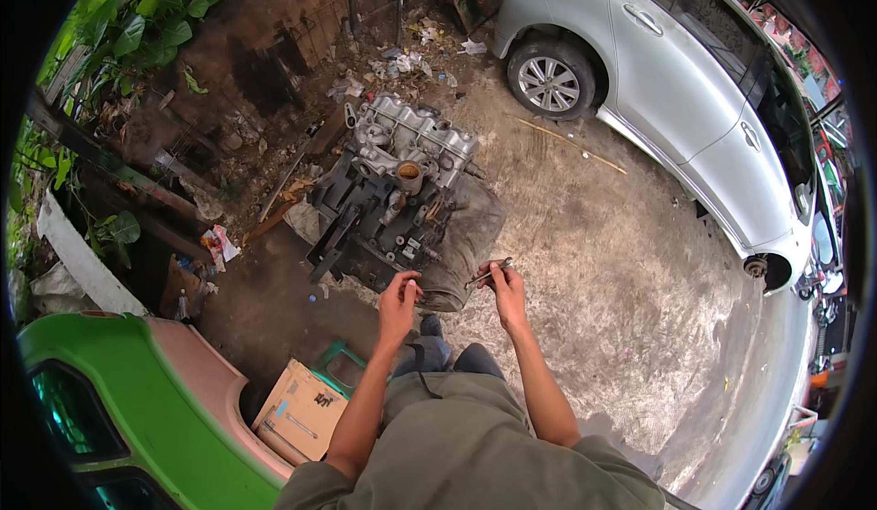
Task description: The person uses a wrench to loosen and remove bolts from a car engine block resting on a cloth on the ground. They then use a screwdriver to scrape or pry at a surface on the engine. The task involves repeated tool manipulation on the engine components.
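My right hand [505,294] is closed around a small metal wrench [480,277], whose upper end sticks out past the fingertips. My left hand [398,303] is held a little to the left at the same height, fingers curled in a pinch; what it holds, if anything, is too small to make out. Just beyond both hands stands a car engine [416,140] with a silver ribbed top cover and a dark, greasy lower part. A dirty grey-brown cloth [474,233] lies against its right side and reaches down toward my hands.
Lower left, a cardboard box [290,411] with another wrench [302,426] on top sits beside a green plastic stool [341,369] and a green car body [137,391]. A silver car [671,90] stands right. Litter [402,64] and a thin stick [575,146] lie on the ground.
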`<state>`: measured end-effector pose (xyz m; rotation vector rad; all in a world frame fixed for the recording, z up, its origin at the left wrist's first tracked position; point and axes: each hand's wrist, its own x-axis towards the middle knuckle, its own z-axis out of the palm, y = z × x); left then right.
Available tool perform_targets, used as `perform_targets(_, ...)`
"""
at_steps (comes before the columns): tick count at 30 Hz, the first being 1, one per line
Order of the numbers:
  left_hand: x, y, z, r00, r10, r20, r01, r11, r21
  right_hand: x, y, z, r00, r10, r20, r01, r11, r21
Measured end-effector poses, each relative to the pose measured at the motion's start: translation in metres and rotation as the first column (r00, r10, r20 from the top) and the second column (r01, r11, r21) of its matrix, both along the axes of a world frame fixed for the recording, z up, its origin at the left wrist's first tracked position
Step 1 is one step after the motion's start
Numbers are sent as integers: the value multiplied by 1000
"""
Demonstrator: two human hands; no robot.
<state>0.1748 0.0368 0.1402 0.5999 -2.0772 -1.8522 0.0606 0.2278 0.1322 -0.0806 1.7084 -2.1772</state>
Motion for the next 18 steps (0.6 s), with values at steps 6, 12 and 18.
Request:
perform_targets(6, -21, -8, 19, 998, 56, 12, -55, 994, -98, -23, 0, -1, 998, 61, 21, -63, 995, 76)
perform_targets(12, 17, 17, 21, 949, 311, -47, -313, 949, -28, -14, 13, 2, 980, 196, 36, -199, 970, 137)
perform_targets(18, 62, 55, 2, 920, 392, 14, -393, 919, 42, 8, 42, 4, 976, 201, 86, -207, 975, 74)
